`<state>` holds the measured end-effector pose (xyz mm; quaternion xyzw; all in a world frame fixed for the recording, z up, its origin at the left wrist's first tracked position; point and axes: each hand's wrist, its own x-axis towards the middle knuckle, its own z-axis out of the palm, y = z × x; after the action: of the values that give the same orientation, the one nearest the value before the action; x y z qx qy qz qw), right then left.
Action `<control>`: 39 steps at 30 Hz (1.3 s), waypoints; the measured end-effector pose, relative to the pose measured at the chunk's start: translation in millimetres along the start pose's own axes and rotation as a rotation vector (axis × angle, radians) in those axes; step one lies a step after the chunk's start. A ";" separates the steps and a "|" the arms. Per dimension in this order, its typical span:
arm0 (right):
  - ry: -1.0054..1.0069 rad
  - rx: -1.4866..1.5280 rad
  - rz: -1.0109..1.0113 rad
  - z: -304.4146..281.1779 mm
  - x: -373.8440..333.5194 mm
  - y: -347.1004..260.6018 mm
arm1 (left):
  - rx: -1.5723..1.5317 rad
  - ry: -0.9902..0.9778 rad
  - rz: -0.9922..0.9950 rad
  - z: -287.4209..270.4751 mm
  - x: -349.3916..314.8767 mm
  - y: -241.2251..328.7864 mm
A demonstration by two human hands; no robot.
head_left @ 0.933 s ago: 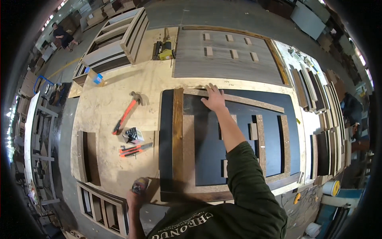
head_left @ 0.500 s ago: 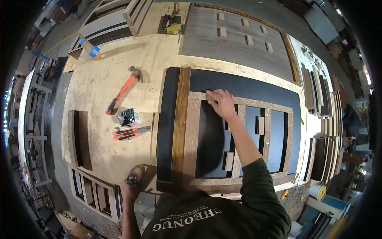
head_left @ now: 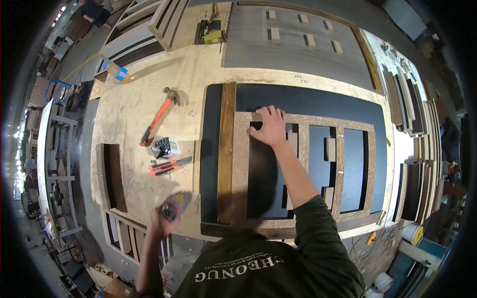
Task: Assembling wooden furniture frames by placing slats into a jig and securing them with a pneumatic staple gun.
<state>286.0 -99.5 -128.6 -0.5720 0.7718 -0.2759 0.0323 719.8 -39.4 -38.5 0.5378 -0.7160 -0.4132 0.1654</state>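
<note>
My left hand (head_left: 160,226) is closed around a bottle-like object (head_left: 174,207) with a dark-and-red end and a grey, yellow-marked body, blurred by motion. It is held over the near edge of the table. My right hand (head_left: 271,128) grips the far rail of a chipboard frame (head_left: 348,121), fingertips over the rail's outer edge and thumb at the opening. The frame lies on a black panel (head_left: 303,99). Along the frame's left side runs a brown wooden strip (head_left: 226,149). Small wooden blocks (head_left: 330,149) sit against the frame's crossbars. My right forearm hides part of the frame.
A claw hammer (head_left: 161,116), a small box (head_left: 166,147) and utility knives (head_left: 170,166) lie on the plywood table (head_left: 141,102). Behind them are a bottle (head_left: 117,72) and a yellow-green power tool (head_left: 213,35). A grey panel (head_left: 288,54) with blocks lies at the back.
My left hand has lifted the bottle-like object and swung its far end up and to the right. My right hand's fingers have shifted to hook over the rail. The whole view has shifted slightly.
</note>
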 end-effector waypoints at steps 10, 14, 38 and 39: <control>-0.002 0.091 0.095 -6.0 -0.1 -3.2 | 0.291 -0.431 0.007 48.0 214.9 171.7; -0.017 0.132 0.088 -9.1 1.5 -3.9 | 0.421 -0.457 0.035 67.3 246.9 176.6; -0.098 0.073 0.120 -8.9 2.7 -3.5 | 0.364 -0.520 0.157 77.2 272.0 174.3; -0.051 0.086 0.109 -7.0 2.6 -1.2 | 0.364 -0.524 0.159 80.3 271.5 181.0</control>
<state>283.7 -99.3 -121.5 -0.5341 0.7882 -0.2918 0.0913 450.8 -237.9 -4.1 0.3763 -0.8360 -0.3886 -0.0913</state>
